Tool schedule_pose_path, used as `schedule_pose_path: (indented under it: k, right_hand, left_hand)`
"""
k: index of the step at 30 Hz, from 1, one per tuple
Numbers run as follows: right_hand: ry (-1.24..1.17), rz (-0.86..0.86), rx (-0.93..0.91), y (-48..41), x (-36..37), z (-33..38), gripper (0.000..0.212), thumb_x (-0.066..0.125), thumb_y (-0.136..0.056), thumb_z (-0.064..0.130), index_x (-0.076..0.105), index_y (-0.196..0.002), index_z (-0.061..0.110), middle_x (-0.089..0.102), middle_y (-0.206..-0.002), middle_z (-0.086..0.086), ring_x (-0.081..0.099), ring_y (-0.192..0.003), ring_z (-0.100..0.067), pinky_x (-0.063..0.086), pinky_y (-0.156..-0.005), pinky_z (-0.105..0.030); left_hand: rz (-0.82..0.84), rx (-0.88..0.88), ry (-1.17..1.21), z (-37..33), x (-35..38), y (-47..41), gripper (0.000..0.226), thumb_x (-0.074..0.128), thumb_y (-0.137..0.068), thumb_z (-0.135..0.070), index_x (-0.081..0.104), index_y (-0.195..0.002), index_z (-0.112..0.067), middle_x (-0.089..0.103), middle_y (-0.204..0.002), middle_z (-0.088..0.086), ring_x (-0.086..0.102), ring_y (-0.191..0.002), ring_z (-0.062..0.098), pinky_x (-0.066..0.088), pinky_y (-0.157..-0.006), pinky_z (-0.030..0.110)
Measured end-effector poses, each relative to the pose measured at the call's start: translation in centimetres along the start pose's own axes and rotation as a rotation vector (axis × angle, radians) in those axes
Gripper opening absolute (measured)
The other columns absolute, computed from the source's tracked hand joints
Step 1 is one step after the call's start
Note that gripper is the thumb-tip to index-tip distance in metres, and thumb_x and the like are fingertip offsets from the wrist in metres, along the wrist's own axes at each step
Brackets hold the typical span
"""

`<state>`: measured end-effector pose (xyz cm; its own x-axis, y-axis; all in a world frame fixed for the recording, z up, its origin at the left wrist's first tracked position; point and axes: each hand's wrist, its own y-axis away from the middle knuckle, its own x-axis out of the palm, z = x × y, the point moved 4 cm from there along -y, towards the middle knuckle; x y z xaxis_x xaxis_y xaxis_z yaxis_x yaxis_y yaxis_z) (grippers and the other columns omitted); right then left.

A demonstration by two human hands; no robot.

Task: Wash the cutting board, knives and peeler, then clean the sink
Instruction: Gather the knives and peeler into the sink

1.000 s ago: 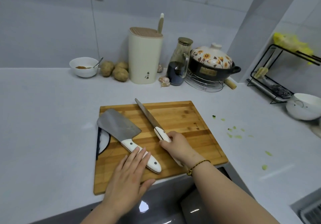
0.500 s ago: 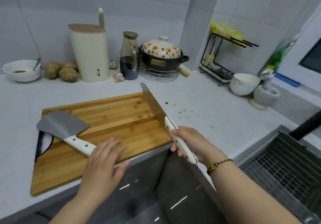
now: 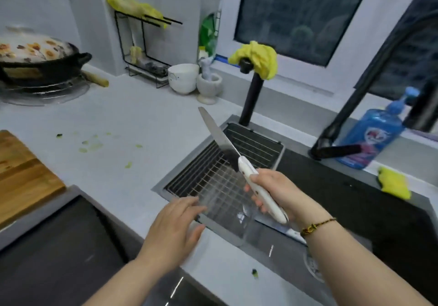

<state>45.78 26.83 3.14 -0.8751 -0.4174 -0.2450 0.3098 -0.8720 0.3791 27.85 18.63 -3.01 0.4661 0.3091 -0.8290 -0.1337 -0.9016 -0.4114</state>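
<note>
My right hand (image 3: 272,191) grips the white handle of a long slim knife (image 3: 221,142); its blade points up and away over the wire rack (image 3: 213,175) in the left part of the dark sink (image 3: 343,201). My left hand (image 3: 175,229) hovers flat and empty, fingers straight, over the counter edge beside the rack. A corner of the wooden cutting board (image 3: 21,175) shows at the far left. The cleaver and the peeler are out of view.
A black faucet (image 3: 355,106) arches over the sink, a blue soap bottle (image 3: 372,135) behind it and a yellow sponge (image 3: 393,184) on the rim. A yellow cloth (image 3: 258,61) hangs on a black post. White bowl (image 3: 183,78), mortar (image 3: 209,86), dish rack (image 3: 144,51) and flowered pot (image 3: 35,59) stand behind. Green scraps (image 3: 92,144) dot the counter.
My right hand lifted the slim knife off the cutting board and carried it right, over the sink. My left hand left the cleaver handle and followed. The view swung right.
</note>
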Motion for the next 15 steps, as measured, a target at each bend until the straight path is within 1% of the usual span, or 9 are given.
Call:
schedule_pose_path:
  k: [2,5,8,9,10,11,12,13,15]
  right_hand:
    - [0.017,-0.069,0.002,1.1,-3.5,-1.9,0.018,0.043,-0.092,0.012,0.054,-0.079,0.009,0.056,-0.062,-0.005,0.046,-0.039,-0.010,0.039,-0.034,-0.019]
    - [0.035,-0.169,0.034,3.3,-8.7,-5.7,0.017,0.043,-0.092,0.009,0.051,-0.077,0.007,0.050,-0.043,0.001,0.042,-0.032,-0.009,0.035,-0.035,-0.019]
    - [0.007,-0.276,0.104,5.7,-12.8,-10.7,0.015,0.044,-0.092,0.007,0.050,-0.078,0.008,0.050,-0.037,0.004,0.041,-0.030,-0.007,0.034,-0.033,-0.018]
    - [0.010,-0.304,0.137,6.3,-13.9,-12.3,0.014,0.045,-0.092,0.007,0.051,-0.079,0.008,0.050,-0.037,0.004,0.041,-0.030,-0.007,0.034,-0.033,-0.017]
    - [0.020,-0.326,0.170,6.8,-15.0,-13.9,0.013,0.047,-0.091,0.008,0.052,-0.080,0.009,0.050,-0.040,0.004,0.041,-0.030,-0.007,0.034,-0.032,-0.017]
    - [0.038,-0.337,0.199,7.2,-15.7,-15.2,0.011,0.048,-0.091,0.008,0.054,-0.081,0.010,0.051,-0.044,0.003,0.042,-0.030,-0.006,0.035,-0.032,-0.017]
    - [0.055,-0.338,0.222,7.3,-16.2,-16.3,0.010,0.049,-0.091,0.008,0.055,-0.084,0.011,0.050,-0.047,0.001,0.042,-0.031,-0.006,0.035,-0.032,-0.017]
    - [0.077,-0.332,0.244,7.3,-16.7,-17.3,0.008,0.050,-0.090,0.008,0.056,-0.085,0.012,0.050,-0.050,-0.001,0.042,-0.031,-0.006,0.035,-0.032,-0.018]
    - [0.149,-0.302,0.261,6.6,-17.2,-19.0,0.006,0.052,-0.089,0.008,0.056,-0.088,0.011,0.049,-0.055,-0.002,0.042,-0.035,-0.007,0.034,-0.034,-0.019]
  left_hand:
    - [0.103,0.015,-0.014,-2.5,2.1,-1.4,0.039,0.041,-0.074,-0.042,0.069,-0.095,-0.024,0.069,-0.101,-0.005,0.053,-0.100,0.006,0.053,-0.076,0.024]
    - [0.213,0.044,-0.028,-5.7,5.2,-3.2,0.042,0.040,-0.074,-0.043,0.070,-0.095,-0.023,0.069,-0.102,-0.004,0.066,-0.095,0.013,0.054,-0.074,0.030]
    - [0.279,0.030,-0.050,-7.9,7.8,-4.4,0.041,0.043,-0.075,-0.043,0.068,-0.098,-0.020,0.068,-0.107,0.001,0.069,-0.092,0.020,0.054,-0.073,0.034]
    - [0.297,0.020,-0.041,-8.6,8.6,-4.7,0.039,0.048,-0.078,-0.041,0.067,-0.104,-0.019,0.065,-0.115,0.003,0.066,-0.099,0.023,0.053,-0.078,0.037]
    - [0.324,0.000,-0.005,-9.3,9.5,-4.9,0.038,0.053,-0.083,-0.036,0.062,-0.115,-0.018,0.057,-0.128,0.005,0.059,-0.113,0.025,0.047,-0.090,0.040]
    - [0.381,-0.033,0.029,-9.6,10.3,-5.1,0.042,0.053,-0.089,-0.033,0.052,-0.128,-0.018,0.043,-0.141,0.003,0.045,-0.128,0.023,0.036,-0.103,0.040]
    - [0.424,-0.036,0.038,-9.7,10.9,-5.2,0.049,0.050,-0.092,-0.034,0.039,-0.138,-0.020,0.028,-0.150,-0.001,0.029,-0.138,0.018,0.023,-0.112,0.035]
    - [0.455,-0.030,0.032,-9.9,11.4,-5.3,0.054,0.046,-0.093,-0.037,0.030,-0.143,-0.023,0.018,-0.153,-0.005,0.019,-0.141,0.014,0.014,-0.114,0.031]
    - [0.469,-0.040,0.002,-9.6,12.2,-5.5,0.059,0.038,-0.093,-0.048,0.023,-0.145,-0.025,0.013,-0.155,-0.006,0.013,-0.143,0.012,0.009,-0.115,0.028]
